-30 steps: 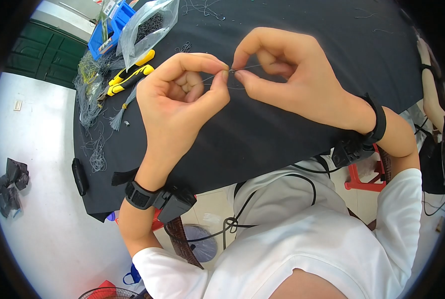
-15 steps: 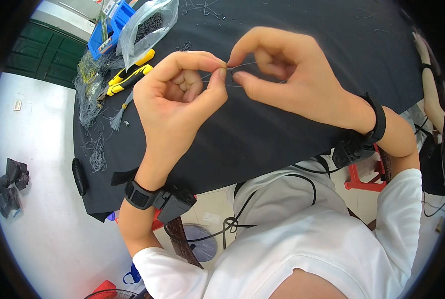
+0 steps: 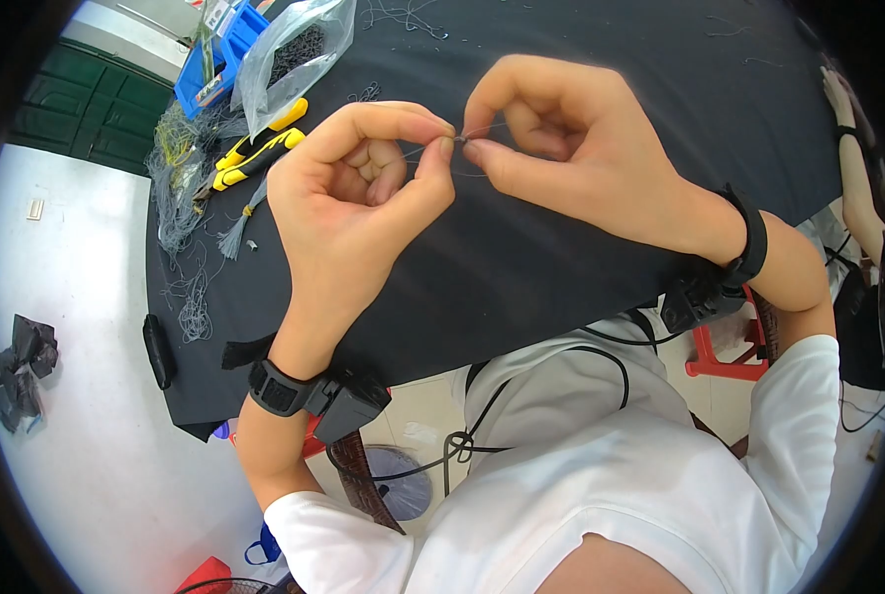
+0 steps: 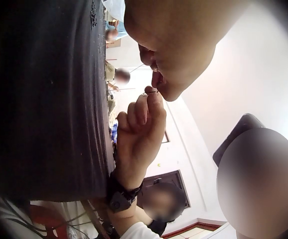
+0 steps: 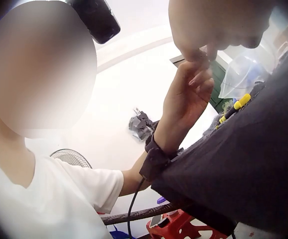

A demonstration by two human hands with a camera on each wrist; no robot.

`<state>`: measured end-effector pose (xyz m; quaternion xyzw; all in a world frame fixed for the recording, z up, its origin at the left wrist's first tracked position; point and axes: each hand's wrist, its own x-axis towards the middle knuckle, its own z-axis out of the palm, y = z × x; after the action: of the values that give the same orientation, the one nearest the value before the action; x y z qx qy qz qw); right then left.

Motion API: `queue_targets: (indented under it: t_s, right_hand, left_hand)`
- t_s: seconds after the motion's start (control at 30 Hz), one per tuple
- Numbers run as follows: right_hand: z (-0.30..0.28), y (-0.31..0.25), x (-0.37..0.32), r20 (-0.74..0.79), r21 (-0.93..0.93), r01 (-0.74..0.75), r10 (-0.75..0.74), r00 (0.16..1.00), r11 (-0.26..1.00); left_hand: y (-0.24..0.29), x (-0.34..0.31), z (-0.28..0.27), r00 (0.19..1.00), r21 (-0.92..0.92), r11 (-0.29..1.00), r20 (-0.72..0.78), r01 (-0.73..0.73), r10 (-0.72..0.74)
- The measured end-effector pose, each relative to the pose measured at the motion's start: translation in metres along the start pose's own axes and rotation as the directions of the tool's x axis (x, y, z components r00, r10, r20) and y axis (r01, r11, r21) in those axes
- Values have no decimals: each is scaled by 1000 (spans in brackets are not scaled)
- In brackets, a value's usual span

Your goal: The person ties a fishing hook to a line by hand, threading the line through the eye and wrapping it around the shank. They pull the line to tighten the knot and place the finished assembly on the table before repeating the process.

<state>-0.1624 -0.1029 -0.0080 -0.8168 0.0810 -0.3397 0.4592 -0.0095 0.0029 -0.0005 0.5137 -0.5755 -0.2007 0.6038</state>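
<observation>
Both hands are raised over the black-covered table (image 3: 521, 267), fingertips meeting. My left hand (image 3: 363, 188) pinches a thin grey thread (image 3: 417, 150) between thumb and forefinger, its other fingers curled into the palm. My right hand (image 3: 551, 139) pinches the same thread just to the right, thumb and forefinger closed on it. The thread is fine and barely shows against the cloth. In the left wrist view the right hand (image 4: 141, 124) shows with a small wire loop at its fingertips. The right wrist view shows the left hand (image 5: 189, 94) from below, touching the right fingers.
At the table's far left lie yellow-handled pliers (image 3: 254, 148), a clear plastic bag of dark small parts (image 3: 289, 54), a blue bin (image 3: 219, 49) and tangles of grey thread (image 3: 180, 208). A black strap (image 3: 157, 349) hangs at the table's near left edge. A red stool (image 3: 725, 351) stands below.
The right hand's fingertips shifted slightly against the left's, closing tighter on the thread; both hands stay in almost the same place.
</observation>
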Motion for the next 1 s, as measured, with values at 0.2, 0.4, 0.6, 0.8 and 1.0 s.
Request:
queue_targets:
  t_s: [0.2,0.4,0.6,0.8,1.0]
  right_hand:
    - [1,4,1,-44,49,53,-51,998,997]
    - [1,1,0,-33,77,45,-43,999,996]
    - [1,2,-1,-4,76,37,-37,999,996]
    - [2,0,-1,5,75,-17,17,1000,997]
    - [2,3,-1,5,68,6,-7,1000,998]
  left_hand:
    - [0,0,0,1000,8,1000,-3,9,-9]
    - [1,0,1,1000,12,1000,-22,18,-18]
    - [0,0,0,1000,3,1000,-22,21,-21]
    - [0,0,0,1000,6,1000,-17,10,-10]
    - [0,0,1,1000,-3,1000,-22,11,-11]
